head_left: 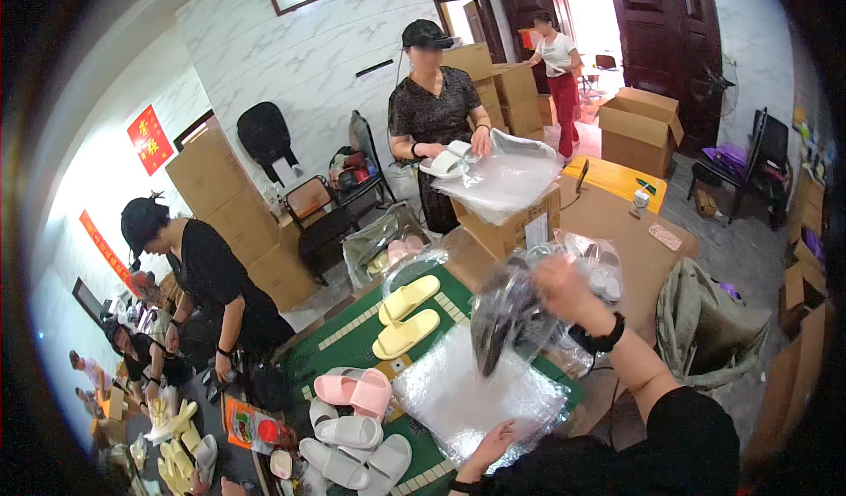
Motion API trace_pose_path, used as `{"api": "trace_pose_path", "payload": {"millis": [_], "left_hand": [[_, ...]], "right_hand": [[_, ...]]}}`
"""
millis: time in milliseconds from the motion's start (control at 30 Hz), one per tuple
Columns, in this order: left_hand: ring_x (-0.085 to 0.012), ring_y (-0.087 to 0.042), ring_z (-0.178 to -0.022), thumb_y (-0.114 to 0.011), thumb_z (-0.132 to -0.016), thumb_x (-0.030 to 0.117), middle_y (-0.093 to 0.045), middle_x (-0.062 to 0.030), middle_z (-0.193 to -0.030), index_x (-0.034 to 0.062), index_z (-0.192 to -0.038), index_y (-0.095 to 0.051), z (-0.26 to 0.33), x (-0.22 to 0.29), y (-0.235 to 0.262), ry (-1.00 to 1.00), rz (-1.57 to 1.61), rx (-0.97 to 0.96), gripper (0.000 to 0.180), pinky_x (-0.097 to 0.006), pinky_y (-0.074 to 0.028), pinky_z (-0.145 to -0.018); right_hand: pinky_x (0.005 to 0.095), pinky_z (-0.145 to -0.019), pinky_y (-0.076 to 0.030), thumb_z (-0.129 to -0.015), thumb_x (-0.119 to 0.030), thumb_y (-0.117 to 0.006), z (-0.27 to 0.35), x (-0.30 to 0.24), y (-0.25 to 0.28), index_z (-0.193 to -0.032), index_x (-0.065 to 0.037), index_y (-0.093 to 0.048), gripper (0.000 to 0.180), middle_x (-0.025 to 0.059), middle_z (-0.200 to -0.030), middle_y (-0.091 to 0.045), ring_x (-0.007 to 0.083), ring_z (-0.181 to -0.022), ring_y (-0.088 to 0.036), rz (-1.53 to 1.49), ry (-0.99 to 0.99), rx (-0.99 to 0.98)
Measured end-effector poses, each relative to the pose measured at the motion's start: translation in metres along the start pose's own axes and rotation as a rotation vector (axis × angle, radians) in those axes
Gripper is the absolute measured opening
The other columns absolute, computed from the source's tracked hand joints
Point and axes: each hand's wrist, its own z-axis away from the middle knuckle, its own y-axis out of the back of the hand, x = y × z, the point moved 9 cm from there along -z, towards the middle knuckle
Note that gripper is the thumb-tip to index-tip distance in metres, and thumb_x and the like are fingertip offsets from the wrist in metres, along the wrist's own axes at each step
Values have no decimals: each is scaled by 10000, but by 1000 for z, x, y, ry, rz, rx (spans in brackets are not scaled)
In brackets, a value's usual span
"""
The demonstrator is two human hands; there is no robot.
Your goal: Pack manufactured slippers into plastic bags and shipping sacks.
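My right hand (568, 293), blurred by motion, grips a clear plastic bag with dark slippers (498, 324) in it, raised above the table. My left hand (495, 443) lies by the near edge of a stack of clear plastic bags (480, 399), its fingers loosely stretched. Left of the stack, on a green mat (352, 351), are yellow slippers (407, 333), pink slippers (366, 390) and several grey slippers (361, 461). Beyond the raised bag lies another clear bag with pale slippers (599, 271).
Across the table a person holds a white slipper (448, 163) over plastic bags on a carton (515, 227). A second person (216, 285) works at the left. A grey-green sack (705, 324) stands at the right, near a phone (665, 237). Cartons (639, 126) are farther back.
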Motion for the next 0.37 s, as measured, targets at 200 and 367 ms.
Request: {"api": "trace_pose_path", "payload": {"millis": [200, 367], "left_hand": [[-337, -460, -1084, -517, -790, 383, -499, -196, -1155, 82, -1218, -445, -8, -78, 60, 306, -920, 398, 529, -403, -370, -912], [-258, -404, -1177, -511, -780, 454, -459, -193, -1221, 136, -1210, -472, -28, -92, 23, 158, -1124, -34, 536, -394, -337, -951]], "right_hand": [[379, -672, -381, -618, -46, -601, -6, 52, 18, -779, -76, -574, 166, 62, -735, -498, 257, -756, -479, 90, -143, 140], [426, -879, -334, -556, -200, -690, 82, 103, -82, -948, -110, -585, 416, 119, -978, -496, 271, -961, -466, 434, -300, -154]]}}
